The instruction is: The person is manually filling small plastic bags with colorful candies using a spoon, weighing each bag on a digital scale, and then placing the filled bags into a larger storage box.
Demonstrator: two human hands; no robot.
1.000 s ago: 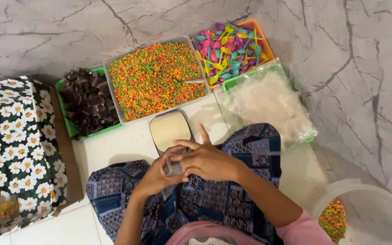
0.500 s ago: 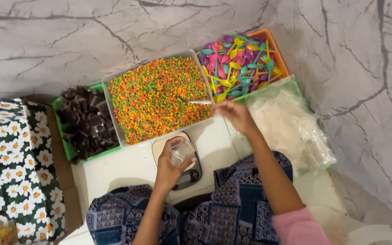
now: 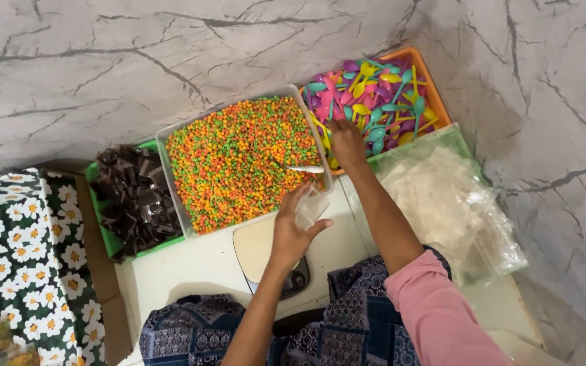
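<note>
Gripping a small clear cup [image 3: 312, 207], the left hand [image 3: 291, 234] holds it against the big tray of orange and green pellets [image 3: 239, 159]. Right hand [image 3: 346, 142] closes on a spoon handle [image 3: 304, 169] beside coloured spoons [image 3: 374, 105].

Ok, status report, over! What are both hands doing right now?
Left hand holds a small clear cup beside the tray of colourful beads. Right hand reaches into the bin of plastic spoons. Nothing in the way.
</note>
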